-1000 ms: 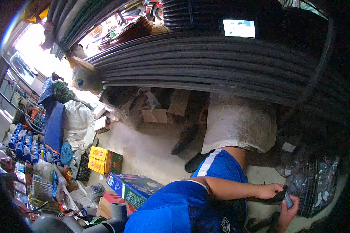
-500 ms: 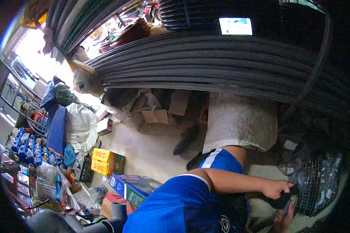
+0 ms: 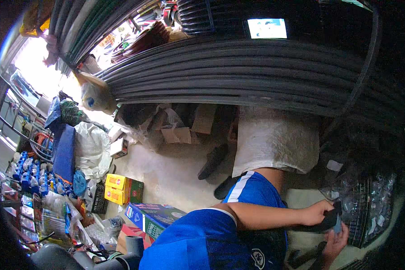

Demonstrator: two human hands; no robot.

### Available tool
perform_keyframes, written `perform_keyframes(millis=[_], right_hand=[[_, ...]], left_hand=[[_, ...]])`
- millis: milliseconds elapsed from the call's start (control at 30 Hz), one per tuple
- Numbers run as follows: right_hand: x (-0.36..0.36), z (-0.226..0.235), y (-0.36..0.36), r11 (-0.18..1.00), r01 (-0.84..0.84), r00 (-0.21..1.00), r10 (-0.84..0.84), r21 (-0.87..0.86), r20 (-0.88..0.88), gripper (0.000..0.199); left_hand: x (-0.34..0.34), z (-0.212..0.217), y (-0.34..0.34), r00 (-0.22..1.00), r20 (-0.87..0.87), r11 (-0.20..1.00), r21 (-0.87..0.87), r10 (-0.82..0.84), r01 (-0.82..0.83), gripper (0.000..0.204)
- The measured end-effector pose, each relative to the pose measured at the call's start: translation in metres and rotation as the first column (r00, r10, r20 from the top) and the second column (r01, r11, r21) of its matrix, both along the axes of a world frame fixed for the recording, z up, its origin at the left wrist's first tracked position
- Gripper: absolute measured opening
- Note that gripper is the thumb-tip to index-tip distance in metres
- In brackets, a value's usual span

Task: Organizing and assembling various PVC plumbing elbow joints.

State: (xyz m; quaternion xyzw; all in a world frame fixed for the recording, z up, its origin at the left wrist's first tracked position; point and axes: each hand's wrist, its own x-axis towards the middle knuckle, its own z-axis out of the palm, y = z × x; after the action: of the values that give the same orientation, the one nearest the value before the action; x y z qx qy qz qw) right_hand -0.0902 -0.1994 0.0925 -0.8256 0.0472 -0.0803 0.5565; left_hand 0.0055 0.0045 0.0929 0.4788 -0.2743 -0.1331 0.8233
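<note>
My left grip [image 3: 319,212] is clenched on a black piece [image 3: 331,219], soft-looking and dark, down to the right of the white sack [image 3: 276,144]. My right grip [image 3: 337,240] is wrapped about a grey piece [image 3: 338,223], a little farther below the white sack on that same side, fingers curled along it. The two pieces lie against each other, the black piece on the left and the grey piece on the right, both below and to the right of the white sack; I cannot tell exactly what either one is. My bare leg [image 3: 274,177] comes up to the lower edge of the white sack, and my blue sleeve [image 3: 184,238] is well down to its left. To the right of the white sack and lower than it, clear-wrapped goods [image 3: 378,202] crowd together, just beyond my grips. Above the white sack run long dark pipes [image 3: 220,74], and higher over it a lit screen [image 3: 267,28] glows. To its left, and somewhat lower, a dark shoe [image 3: 213,162] rests on the pale floor [image 3: 166,166]. Well apart from the white sack, down to its left, stand yellow boxes [image 3: 114,189], with a blue box [image 3: 150,216] near them and a grey pipe fitting [image 3: 134,249] below that
</note>
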Motion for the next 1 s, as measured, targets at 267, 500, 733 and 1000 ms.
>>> perform_keyframes(millis=[267, 500, 733, 1000], right_hand=[[-0.016, 0.016, -0.001, 0.252, 0.156, 0.654, 0.698, 0.955, -0.291, 0.038], [-0.005, 0.021, 0.033, 0.650, 0.307, 0.937, -0.080, 0.695, -0.339, 0.047], [-0.009, 0.007, 0.010, 0.994, 0.034, 0.989, -0.019, 0.100, -0.147, 0.062], [-0.010, 0.021, 0.023, 0.736, 0.269, 0.952, -0.107, 0.622, -0.286, 0.045]], left_hand=[[0.016, 0.035, 0.032, 0.914, 0.351, 0.970, 0.199, -0.206, 0.142, 0.015], [0.004, 0.030, 0.014, 0.912, 0.327, 0.962, 0.030, 0.247, -0.271, 0.008], [-0.010, -0.020, -0.020, 0.908, 0.221, 0.897, 0.193, 0.356, -0.398, 0.015], [-0.009, 0.023, -0.036, 0.858, -0.493, 0.933, -0.357, -0.145, -0.048, 0.036]])
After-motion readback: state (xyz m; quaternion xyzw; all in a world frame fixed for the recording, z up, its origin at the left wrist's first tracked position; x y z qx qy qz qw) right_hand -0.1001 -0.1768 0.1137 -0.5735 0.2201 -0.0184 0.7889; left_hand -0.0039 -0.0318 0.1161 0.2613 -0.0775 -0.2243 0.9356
